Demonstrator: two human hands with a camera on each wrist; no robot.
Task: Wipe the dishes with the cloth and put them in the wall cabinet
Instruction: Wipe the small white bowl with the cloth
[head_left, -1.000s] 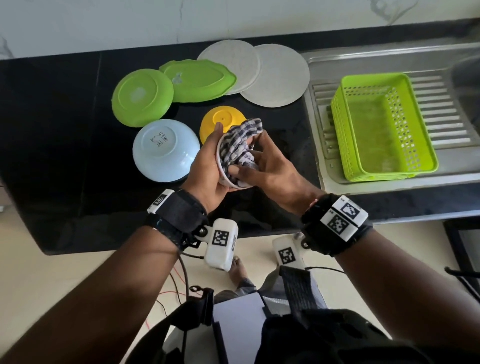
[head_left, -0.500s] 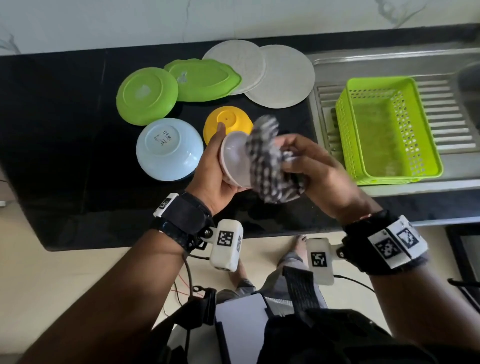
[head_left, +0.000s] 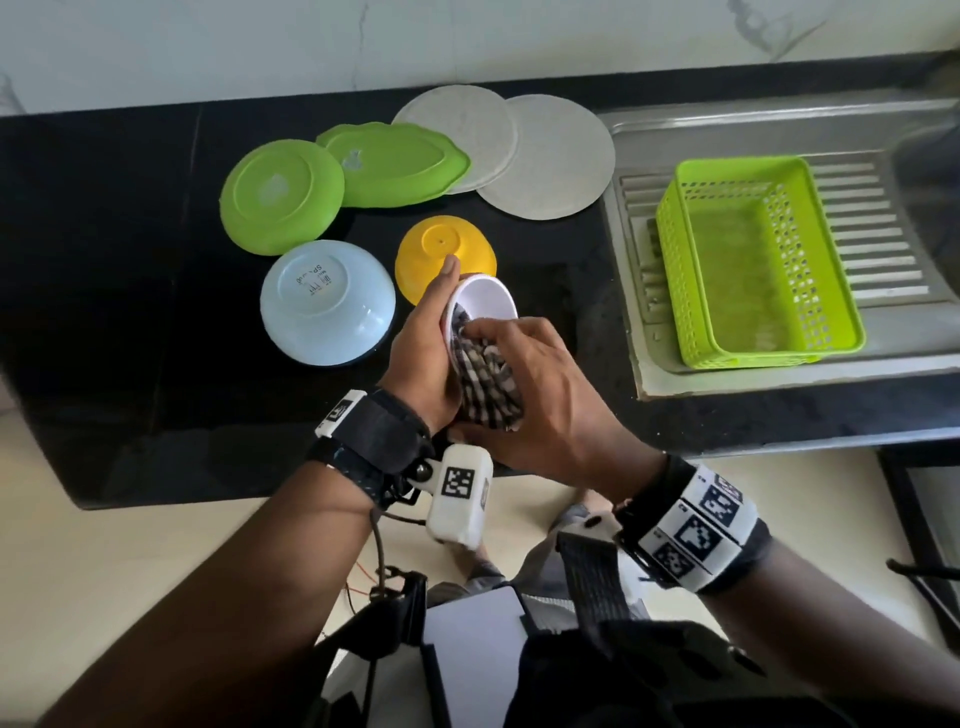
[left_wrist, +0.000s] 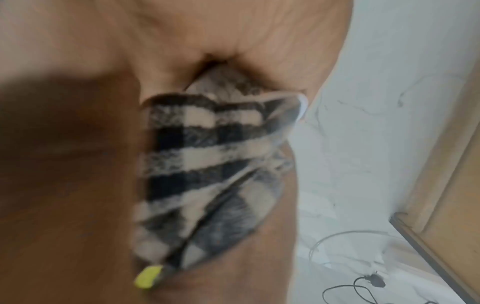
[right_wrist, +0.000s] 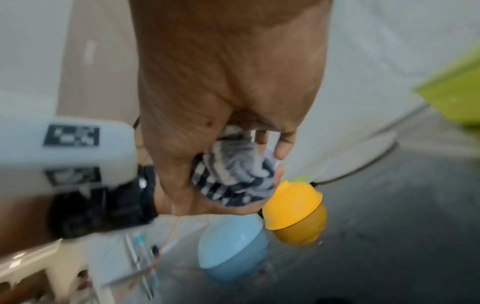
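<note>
1. Up above the counter, the left hand (head_left: 421, 358) cups a small white plastic bowl (head_left: 485, 301), thumb along its far rim, mouth tilted toward the right hand (head_left: 540, 395).
2. Meanwhile the right hand, fingers curled, presses a bunched black-and-white checked cloth (head_left: 485, 384) into the bowl.
3. Just beyond the left thumb sits an upturned yellow plastic bowl (head_left: 441, 244).

Both forearms reach forward and meet in front of the body, each wrist wrapped in a black strap with printed markers. The left hand (head_left: 421, 358) stands on edge, thumb stretched upward, fingers curled round a small white bowl (head_left: 485, 301). The right hand (head_left: 545, 400) lies knuckles up, its fingers bent down onto a bunched checked cloth (head_left: 485, 384) pressed into that bowl.
</note>
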